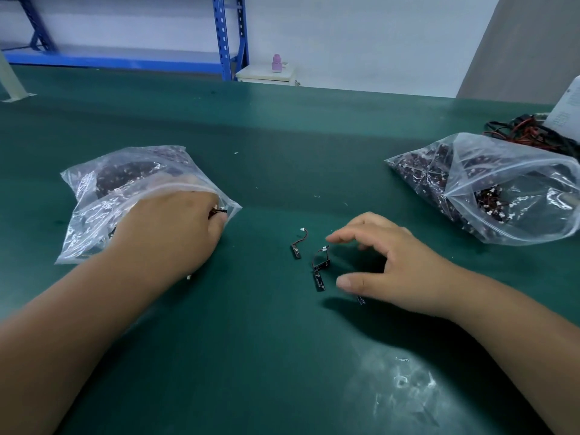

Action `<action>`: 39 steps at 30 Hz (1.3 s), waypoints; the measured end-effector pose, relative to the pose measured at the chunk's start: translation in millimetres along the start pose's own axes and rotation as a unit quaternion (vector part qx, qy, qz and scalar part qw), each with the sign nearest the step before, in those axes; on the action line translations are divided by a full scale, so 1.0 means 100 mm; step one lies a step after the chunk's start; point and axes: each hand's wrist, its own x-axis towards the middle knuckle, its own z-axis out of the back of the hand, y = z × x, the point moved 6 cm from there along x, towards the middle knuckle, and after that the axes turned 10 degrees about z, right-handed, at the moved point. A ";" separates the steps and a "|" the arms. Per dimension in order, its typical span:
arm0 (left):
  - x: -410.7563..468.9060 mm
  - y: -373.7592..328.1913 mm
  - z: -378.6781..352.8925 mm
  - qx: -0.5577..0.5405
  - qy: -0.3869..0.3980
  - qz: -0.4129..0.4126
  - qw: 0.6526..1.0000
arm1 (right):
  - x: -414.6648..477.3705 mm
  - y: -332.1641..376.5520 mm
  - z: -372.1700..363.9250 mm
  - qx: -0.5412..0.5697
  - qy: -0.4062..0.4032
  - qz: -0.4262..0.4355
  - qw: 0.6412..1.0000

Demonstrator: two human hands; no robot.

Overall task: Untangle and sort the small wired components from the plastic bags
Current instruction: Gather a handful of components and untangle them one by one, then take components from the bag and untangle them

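Closest in, a whitish scuff (405, 381) on the green mat (251, 356). Just beyond, right hand (386, 265) spread wide and gripping nothing, arched over loose components (320, 265) lying on the mat between both hands; another dark piece (361, 299) half hidden beneath its thumb. Leftward, left hand (175, 227) pushed into the mouth of the left bag (103, 196), fingers veiled by plastic, thumb pinching one wired component (218, 211). Farther right, right bag (502, 189) gaping open, packed with more. Behind that, tangled red and black wires (527, 130) and a printed sheet (565, 111). Farthest off, pink bottle (276, 62) on a white cabinet (266, 73), beside blue shelving (226, 36).
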 end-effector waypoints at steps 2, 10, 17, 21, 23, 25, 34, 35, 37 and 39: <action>-0.05 0.00 -0.11 0.012 0.081 0.028 0.996 | -0.02 0.06 -0.09 -0.051 0.055 0.022 0.997; -0.11 -0.03 -0.32 -0.013 0.208 0.055 0.977 | 0.04 0.12 -0.23 -0.186 0.030 0.060 0.980; -0.21 -0.26 -0.03 0.006 0.094 -0.019 0.995 | 0.12 -0.02 -0.07 -0.212 -0.024 0.002 0.977; -0.36 -0.56 0.09 -0.026 0.075 -0.075 0.994 | 0.12 -0.07 -0.03 -0.203 -0.040 -0.020 0.978; -0.40 -0.69 0.14 -0.048 0.076 -0.102 0.991 | 0.12 -0.06 -0.02 -0.204 -0.040 -0.020 0.978; -0.42 -0.77 0.15 -0.057 0.104 -0.123 0.985 | 0.11 -0.04 -0.03 -0.203 -0.032 -0.011 0.979; -0.46 -0.75 0.18 -0.080 0.187 -0.179 0.963 | 0.15 0.18 -0.44 -0.224 0.139 0.068 0.962; -0.45 -0.74 0.18 -0.095 0.198 -0.178 0.959 | 0.17 0.16 -0.44 -0.226 0.137 0.059 0.963; -0.45 -0.68 0.18 -0.123 0.219 -0.183 0.950 | 0.20 0.07 -0.39 -0.231 0.125 0.034 0.964; -0.45 -0.61 0.18 -0.152 0.247 -0.197 0.936 | 0.22 -0.03 -0.32 -0.225 0.111 0.011 0.968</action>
